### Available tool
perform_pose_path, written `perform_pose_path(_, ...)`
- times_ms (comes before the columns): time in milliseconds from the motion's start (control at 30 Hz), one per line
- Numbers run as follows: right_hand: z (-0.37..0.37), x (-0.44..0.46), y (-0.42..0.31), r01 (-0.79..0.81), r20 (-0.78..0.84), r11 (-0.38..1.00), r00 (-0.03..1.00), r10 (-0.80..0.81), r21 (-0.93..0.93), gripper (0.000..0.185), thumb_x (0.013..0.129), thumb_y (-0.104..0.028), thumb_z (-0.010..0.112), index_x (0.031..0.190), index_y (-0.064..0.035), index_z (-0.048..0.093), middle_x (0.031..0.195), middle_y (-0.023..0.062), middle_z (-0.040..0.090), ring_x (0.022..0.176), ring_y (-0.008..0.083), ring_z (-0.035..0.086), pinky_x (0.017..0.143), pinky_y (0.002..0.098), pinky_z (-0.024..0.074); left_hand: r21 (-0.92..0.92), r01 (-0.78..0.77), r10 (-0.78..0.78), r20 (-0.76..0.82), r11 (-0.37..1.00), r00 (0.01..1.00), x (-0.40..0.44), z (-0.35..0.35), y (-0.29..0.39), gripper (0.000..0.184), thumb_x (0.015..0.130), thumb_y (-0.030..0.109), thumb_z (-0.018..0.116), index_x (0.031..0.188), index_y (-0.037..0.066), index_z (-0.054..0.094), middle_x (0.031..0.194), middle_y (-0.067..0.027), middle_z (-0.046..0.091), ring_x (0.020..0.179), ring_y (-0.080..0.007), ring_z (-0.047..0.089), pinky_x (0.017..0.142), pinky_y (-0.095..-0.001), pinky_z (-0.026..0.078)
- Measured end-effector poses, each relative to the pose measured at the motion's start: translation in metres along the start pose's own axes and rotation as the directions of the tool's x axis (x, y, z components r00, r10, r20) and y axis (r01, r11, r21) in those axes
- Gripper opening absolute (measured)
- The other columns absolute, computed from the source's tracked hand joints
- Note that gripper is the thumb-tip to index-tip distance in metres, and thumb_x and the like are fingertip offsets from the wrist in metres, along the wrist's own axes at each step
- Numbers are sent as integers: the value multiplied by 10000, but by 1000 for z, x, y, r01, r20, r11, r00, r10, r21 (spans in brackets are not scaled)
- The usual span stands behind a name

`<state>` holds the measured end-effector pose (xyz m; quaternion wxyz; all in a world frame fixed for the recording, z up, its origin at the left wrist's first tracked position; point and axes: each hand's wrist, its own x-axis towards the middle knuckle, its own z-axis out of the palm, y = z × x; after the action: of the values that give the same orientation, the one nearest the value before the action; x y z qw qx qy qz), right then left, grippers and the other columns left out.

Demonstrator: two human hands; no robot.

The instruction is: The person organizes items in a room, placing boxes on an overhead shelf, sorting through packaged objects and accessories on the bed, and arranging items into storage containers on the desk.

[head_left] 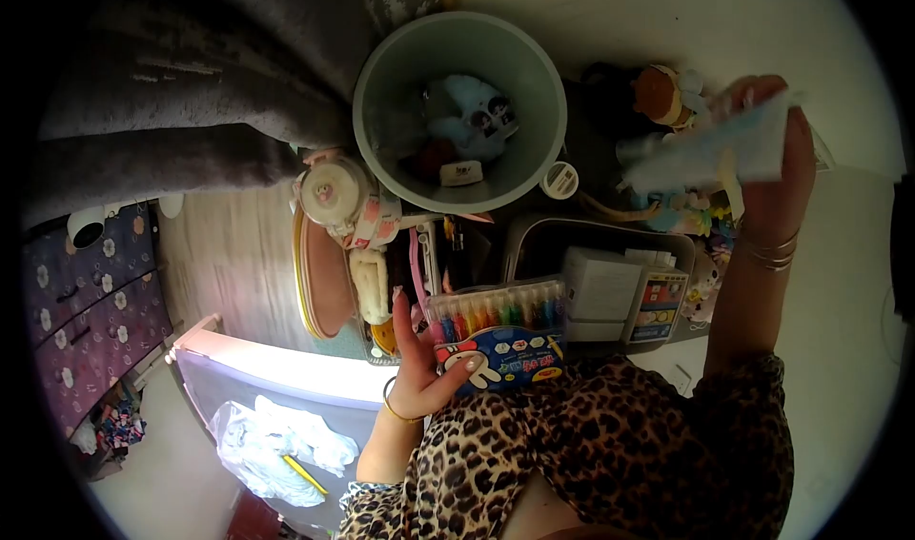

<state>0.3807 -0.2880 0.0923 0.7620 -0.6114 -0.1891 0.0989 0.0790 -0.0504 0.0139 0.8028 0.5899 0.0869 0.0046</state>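
My left hand [425, 376] is closed around a clear-topped pack of coloured crayons or pens [515, 354], thumb across its blue cartoon front. The row of coloured tips faces away from me. At the right, my raised right hand [797, 163] grips a whitish, partly see-through flat packet [720, 149]. Motion blurs this packet, so its contents cannot be made out. Below it are small toys and figures [667, 211]. Beyond the pack stands a dark storage bin [515, 240] containing white boxes [600, 287] and a colourful printed box [660, 304].
A pale green bucket [367, 111] holds a light blue plush item [467, 111]. Beside it are a lidded round container [334, 192] and a small round tin [559, 180]. Grey curtains [191, 92] hang at the left. A plastic bag [276, 445] lies at the lower left.
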Motion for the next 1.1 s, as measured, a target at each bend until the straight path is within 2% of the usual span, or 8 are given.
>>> perform_pose_path(167, 18, -5, 4, 36, 80, 999, 996, -36, -8, 327, 827, -122, 358, 1040, 62, 526, 678, 63, 467, 654, 95, 428, 585, 217, 337, -87, 53, -57, -45, 995, 997, 3, 6, 8, 980, 780, -86, 552, 1384, 139, -186, 1309, -255, 365, 1136, -285, 484, 901, -346, 413)
perform_pose_path(333, 36, -12, 16, -157, 329, 947, 911, 248, -281, 522, 929, -435, 368, 995, 22, 613, 504, -38, 429, 387, 30, 314, 403, 197, 236, -142, 242, -262, -143, 960, 954, 4, 4, 12, 818, 783, -53, 570, 1413, 47, 58, 1277, -160, 428, 1118, -224, 498, 912, -317, 412)
perform_pose_path(433, 58, -14, 7, -390, 271, 797, 794, 545, -460, 455, 940, -390, 383, 955, -11, 634, 513, -48, 425, 436, 8, 345, 427, 190, 268, -180, 230, -276, -309, 957, 910, 16, 2, 8, 574, 809, 3, 577, 1314, 4, 305, 1211, -93, 490, 1084, -155, 496, 909, -286, 404)
perform_pose_path(567, 76, -24, 27, -380, 245, 756, 785, 568, -534, 319, 916, -321, 467, 937, -33, 604, 533, -56, 440, 505, 13, 397, 465, 172, 301, -263, 170, -286, -502, 950, 816, 20, 2, 4, 544, 823, 63, 608, 1292, 19, 336, 1098, -52, 547, 968, -104, 519, 858, -254, 423)
perform_pose_path(700, 62, -27, 49, -773, 192, 526, 491, 850, -354, 300, 887, -314, 501, 998, -42, 557, 697, 4, 560, 600, 43, 483, 479, 153, 335, -273, 96, -234, -535, 957, 812, 15, 0, 8, 542, 829, 68, 609, 1291, 21, 329, 1076, -50, 558, 943, -91, 533, 828, -236, 440)
perform_pose_path(800, 39, -27, 100, -793, 521, 593, 567, 638, 136, 465, 860, -284, 548, 1231, -18, 458, 832, 133, 584, 634, 108, 538, 425, 182, 351, -286, 64, -216, -541, 956, 813, 15, -7, 3, 535, 834, 62, 603, 1286, 20, 320, 1076, -65, 562, 927, -97, 549, 814, -229, 452)
perform_pose_path(1000, 39, -21, 128, -838, 858, 475, 432, 276, 269, 474, 891, -245, 481, 1290, -2, 401, 988, 339, 542, 645, 188, 575, 466, 236, 420, -194, -49, -90, -648, 980, 756, -66, 15, 44, 532, 834, 70, 607, 1279, 13, 320, 1084, -82, 563, 949, -123, 559, 822, -258, 465)
perform_pose_path(1100, 40, -22, 152, -730, 785, 559, 583, 209, 393, 411, 903, -258, 459, 1213, 12, 454, 964, 349, 539, 612, 176, 543, 501, 246, 413, -150, -68, -68, -748, 986, 660, -81, 0, 27, 509, 841, 78, 598, 1268, 6, 330, 1105, -96, 557, 965, -140, 560, 825, -267, 467)
